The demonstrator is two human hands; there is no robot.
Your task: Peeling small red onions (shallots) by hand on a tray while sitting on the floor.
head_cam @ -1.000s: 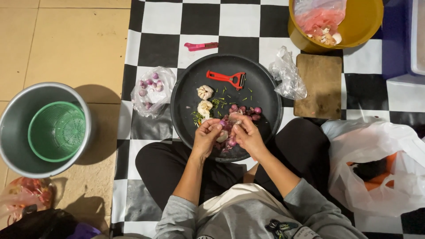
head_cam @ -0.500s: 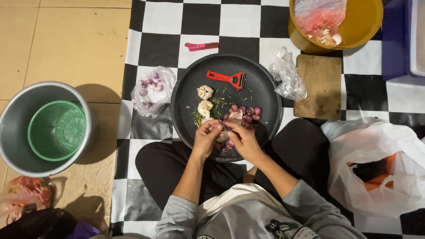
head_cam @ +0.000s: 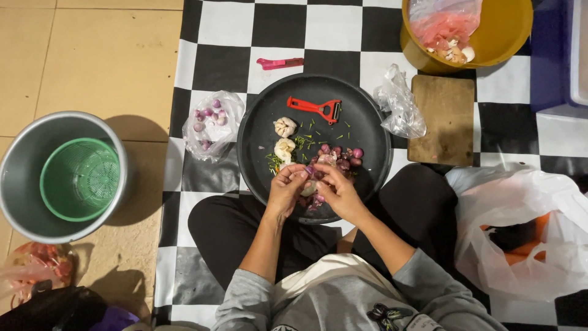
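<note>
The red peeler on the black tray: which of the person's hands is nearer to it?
Right, narrowly. The right hand lies almost straight below the red peeler; the left hand sits below and further to its left. Neither touches it.

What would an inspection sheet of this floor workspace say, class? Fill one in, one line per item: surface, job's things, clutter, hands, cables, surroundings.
Surface: black-and-white checked mat on a tan tiled floor.
Job's things: round black tray holding small purple shallots, two garlic bulbs, green scraps and a red peeler.
Clutter: clear bag of shallots, crumpled clear bag, wooden board, pink tool, white plastic bag.
Hands: left hand and right hand meet over the tray's near edge, fingertips pinching something small; what it is cannot be told.
Cables: nothing seen.
Surroundings: metal pot with a green basket inside; yellow bowl with a pink bag.
</note>
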